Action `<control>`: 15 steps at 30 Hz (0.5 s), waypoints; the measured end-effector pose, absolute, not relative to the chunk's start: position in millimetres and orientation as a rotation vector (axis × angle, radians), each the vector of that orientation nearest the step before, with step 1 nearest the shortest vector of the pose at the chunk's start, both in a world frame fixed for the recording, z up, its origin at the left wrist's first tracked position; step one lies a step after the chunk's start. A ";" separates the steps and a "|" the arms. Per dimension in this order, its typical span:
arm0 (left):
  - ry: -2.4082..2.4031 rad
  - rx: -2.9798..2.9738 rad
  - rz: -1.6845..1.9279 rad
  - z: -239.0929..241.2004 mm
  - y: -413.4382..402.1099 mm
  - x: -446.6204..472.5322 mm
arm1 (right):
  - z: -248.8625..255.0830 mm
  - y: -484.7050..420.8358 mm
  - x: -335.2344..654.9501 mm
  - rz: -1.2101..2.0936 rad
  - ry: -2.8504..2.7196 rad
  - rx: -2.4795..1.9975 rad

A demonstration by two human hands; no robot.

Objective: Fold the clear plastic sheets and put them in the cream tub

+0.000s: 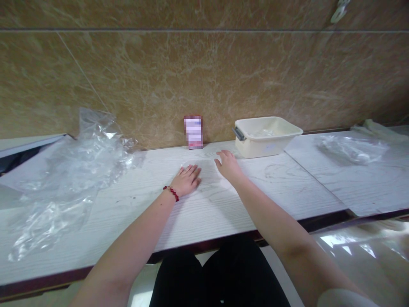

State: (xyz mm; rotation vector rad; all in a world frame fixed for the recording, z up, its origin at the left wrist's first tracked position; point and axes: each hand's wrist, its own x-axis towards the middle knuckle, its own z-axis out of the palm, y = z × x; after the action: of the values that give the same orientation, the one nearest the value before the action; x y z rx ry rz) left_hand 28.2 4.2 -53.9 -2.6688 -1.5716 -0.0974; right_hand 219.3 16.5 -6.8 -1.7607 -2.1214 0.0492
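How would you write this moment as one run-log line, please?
left hand: open, palm down | right hand: open, nearest cream bin | white table: crumpled clear plastic at left | red bracelet: left wrist

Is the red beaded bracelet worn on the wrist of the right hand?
No, the red beaded bracelet circles the wrist of the left hand.

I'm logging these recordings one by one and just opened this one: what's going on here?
A person's left hand lies palm-down on the white tabletop; the right hand is beside it, fingers open, near the cream bin. Something thin and clear may lie by the hands, but it is too faint to tell. A heap of clear plastic spreads out on the left, and another clear plastic piece lies right of the bin.
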 end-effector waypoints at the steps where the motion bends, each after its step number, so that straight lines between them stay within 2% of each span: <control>1: -1.558 -2.665 -0.112 -54.5 3.9 28.2 | -6.5 15.6 207.6 0.044 -2.159 -1.650; 4: -1.536 -2.655 -0.104 -56.0 3.5 27.4 | -13.8 15.1 167.3 0.189 -2.342 -1.474; 8: -1.533 -2.658 -0.071 -55.0 4.2 26.0 | -37.6 22.7 137.6 0.301 -2.465 -1.571; 15: -1.679 -2.627 -0.085 -54.7 6.1 26.3 | -58.6 29.9 159.4 0.225 -2.354 -1.703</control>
State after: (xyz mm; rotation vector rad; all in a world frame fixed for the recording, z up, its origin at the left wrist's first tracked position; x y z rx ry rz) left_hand 26.3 6.1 -54.7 -2.6267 -1.6792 -0.0855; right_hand 159.4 29.9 -58.6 -1.7033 -2.3544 0.2245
